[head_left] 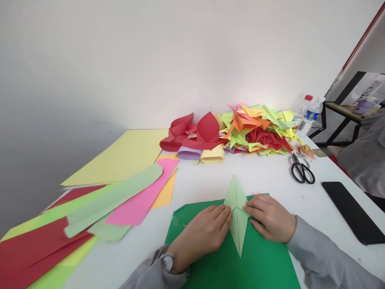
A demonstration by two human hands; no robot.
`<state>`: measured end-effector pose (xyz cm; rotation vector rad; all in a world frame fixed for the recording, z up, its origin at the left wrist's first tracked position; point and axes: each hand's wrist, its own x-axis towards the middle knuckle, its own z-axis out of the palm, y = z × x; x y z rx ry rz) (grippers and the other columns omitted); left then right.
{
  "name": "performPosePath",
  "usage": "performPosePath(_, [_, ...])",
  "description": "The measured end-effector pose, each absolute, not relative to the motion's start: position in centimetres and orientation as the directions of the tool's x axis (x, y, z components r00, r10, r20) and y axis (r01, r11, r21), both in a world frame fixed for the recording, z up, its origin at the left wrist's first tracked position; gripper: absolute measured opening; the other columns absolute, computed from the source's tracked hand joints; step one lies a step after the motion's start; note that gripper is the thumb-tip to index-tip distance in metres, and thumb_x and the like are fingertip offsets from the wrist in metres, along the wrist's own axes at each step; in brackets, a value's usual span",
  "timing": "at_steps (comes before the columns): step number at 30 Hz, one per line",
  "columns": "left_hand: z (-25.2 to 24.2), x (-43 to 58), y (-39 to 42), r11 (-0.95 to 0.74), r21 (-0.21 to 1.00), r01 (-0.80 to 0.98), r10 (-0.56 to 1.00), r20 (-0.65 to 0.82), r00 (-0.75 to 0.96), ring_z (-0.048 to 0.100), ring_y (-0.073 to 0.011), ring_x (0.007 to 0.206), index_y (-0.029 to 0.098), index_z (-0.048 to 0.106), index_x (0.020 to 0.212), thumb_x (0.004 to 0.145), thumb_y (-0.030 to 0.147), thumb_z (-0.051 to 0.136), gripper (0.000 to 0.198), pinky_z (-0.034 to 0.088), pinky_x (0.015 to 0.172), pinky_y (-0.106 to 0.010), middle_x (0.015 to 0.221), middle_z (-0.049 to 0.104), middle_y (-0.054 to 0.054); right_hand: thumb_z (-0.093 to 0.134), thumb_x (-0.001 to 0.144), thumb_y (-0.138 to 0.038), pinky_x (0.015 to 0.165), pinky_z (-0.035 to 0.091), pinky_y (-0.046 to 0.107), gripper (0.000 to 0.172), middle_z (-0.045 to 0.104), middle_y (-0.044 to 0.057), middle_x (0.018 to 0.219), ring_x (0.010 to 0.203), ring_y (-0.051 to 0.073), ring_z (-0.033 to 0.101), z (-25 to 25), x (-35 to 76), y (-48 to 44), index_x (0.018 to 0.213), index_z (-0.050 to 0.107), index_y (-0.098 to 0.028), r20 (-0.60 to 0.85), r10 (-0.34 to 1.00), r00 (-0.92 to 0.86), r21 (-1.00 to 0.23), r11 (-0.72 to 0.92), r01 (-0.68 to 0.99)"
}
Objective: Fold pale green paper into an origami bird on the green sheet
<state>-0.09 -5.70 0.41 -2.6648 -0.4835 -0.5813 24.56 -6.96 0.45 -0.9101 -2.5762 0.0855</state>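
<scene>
A light green paper folded into a long diamond (236, 192) lies on a dark green sheet (240, 271), one point towards the wall and one towards me. Creases run down its middle and across it. My left hand (204, 228), a watch (167, 262) on its wrist, has its fingers closed together at the diamond's left corner. At the right corner, my right hand (269, 216) grips the paper edge with its fingers bent. Both thumbs are partly hidden, and the fingertips cover the two side corners.
Coloured paper strips (132, 202) overlap on the left beside yellow sheets (120, 154). Rolled red paper shapes (207, 130) and a heap of folded paper pieces (258, 128) stand by the wall. Black scissors (302, 170), a black phone (351, 210) and bottles (313, 114) are right; a grey-clothed person (365, 156) sits beyond.
</scene>
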Motion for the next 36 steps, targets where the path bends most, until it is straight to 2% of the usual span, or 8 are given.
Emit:
performPosePath(6, [1.0, 0.0, -5.6, -0.887, -0.228, 0.402, 0.282, 0.421, 0.862, 0.066, -0.0246, 0.087, 0.008, 0.068, 0.092, 0.094, 0.008, 0.039, 0.029, 0.056, 0.071, -0.038, 0.097, 0.071, -0.014, 0.054, 0.089, -0.022, 0.077, 0.049, 0.040, 0.018, 0.062, 0.013, 0.101, 0.092, 0.025, 0.056, 0.5, 24.4, -7.1, 0.101, 0.066, -0.016, 0.374, 0.585, -0.720, -0.132, 0.802, 0.583])
performPosePath(13, [0.7, -0.6, -5.5, -0.903, -0.197, 0.382, 0.271, 0.428, 0.862, 0.067, -0.0266, 0.098, 0.006, 0.067, 0.101, 0.094, 0.008, 0.038, 0.029, 0.058, 0.079, -0.039, 0.105, 0.072, -0.015, 0.047, 0.096, -0.018, 0.072, 0.049, 0.034, 0.018, 0.066, 0.009, 0.086, 0.082, 0.021, 0.058, 0.0, 23.9, -6.9, 0.103, 0.063, -0.012, 0.460, 0.514, -0.724, -0.040, 0.826, 0.562])
performPosePath(18, [0.8, -0.7, -5.4, -0.916, -0.111, 0.385, 0.306, 0.426, 0.851, 0.067, -0.0274, 0.099, 0.006, 0.064, 0.108, 0.091, 0.008, 0.038, 0.030, 0.058, 0.080, -0.041, 0.109, 0.070, -0.016, 0.043, 0.095, -0.009, 0.071, 0.050, 0.034, 0.020, 0.067, 0.009, 0.080, 0.077, 0.020, 0.060, -0.2, 23.7, -6.9, 0.099, 0.062, -0.009, 0.535, 0.479, -0.696, 0.016, 0.818, 0.575])
performPosePath(22, [1.1, -0.5, -5.3, -0.918, -0.084, 0.388, 0.314, 0.446, 0.838, 0.067, -0.0268, 0.096, 0.005, 0.062, 0.111, 0.092, 0.009, 0.040, 0.029, 0.057, 0.080, -0.042, 0.109, 0.070, -0.016, 0.045, 0.094, -0.011, 0.065, 0.049, 0.031, 0.017, 0.067, 0.008, 0.075, 0.072, 0.019, 0.061, 0.0, 23.6, -6.9, 0.094, 0.062, -0.012, 0.610, 0.534, -0.586, -0.076, 0.776, 0.627])
performPosePath(27, [1.7, -0.3, -5.2, -0.910, -0.126, 0.396, 0.298, 0.467, 0.833, 0.064, -0.0264, 0.102, 0.007, 0.061, 0.114, 0.094, 0.008, 0.034, 0.034, 0.054, 0.085, -0.043, 0.113, 0.069, -0.016, 0.047, 0.094, -0.012, 0.067, 0.050, 0.031, 0.015, 0.070, 0.008, 0.080, 0.075, 0.019, 0.063, 0.8, 23.4, -7.1, 0.097, 0.062, -0.014, 0.664, 0.559, -0.497, -0.150, 0.750, 0.644])
performPosePath(31, [2.0, -0.2, -5.2, -0.896, -0.163, 0.413, 0.275, 0.526, 0.805, 0.062, -0.0289, 0.105, 0.006, 0.057, 0.122, 0.094, 0.008, 0.038, 0.034, 0.051, 0.085, -0.045, 0.117, 0.067, -0.018, 0.047, 0.093, -0.011, 0.067, 0.049, 0.032, 0.016, 0.070, 0.008, 0.083, 0.074, 0.018, 0.062, 1.5, 23.0, -7.7, 0.099, 0.062, -0.015, 0.688, 0.600, -0.408, -0.273, 0.736, 0.620])
performPosePath(34, [1.9, -0.3, -5.5, -0.909, -0.073, 0.411, 0.277, 0.632, 0.724, 0.065, -0.0247, 0.095, 0.011, 0.056, 0.124, 0.094, 0.009, 0.041, 0.034, 0.053, 0.079, -0.040, 0.106, 0.072, -0.014, 0.044, 0.097, -0.022, 0.073, 0.050, 0.035, 0.022, 0.070, 0.008, 0.085, 0.081, 0.020, 0.063, 2.1, 23.0, -8.3, 0.104, 0.064, -0.018, 0.663, 0.658, -0.356, -0.446, 0.730, 0.518])
performPosePath(36, [2.0, -0.3, -5.9, -0.905, 0.072, 0.418, 0.342, 0.708, 0.618, 0.066, -0.0214, 0.090, 0.016, 0.055, 0.125, 0.093, 0.009, 0.043, 0.035, 0.055, 0.077, -0.036, 0.100, 0.073, -0.012, 0.036, 0.099, -0.039, 0.081, 0.051, 0.040, 0.036, 0.071, 0.009, 0.093, 0.092, 0.023, 0.064, 2.5, 23.3, -8.6, 0.113, 0.063, -0.020, 0.589, 0.728, -0.351, -0.627, 0.685, 0.370])
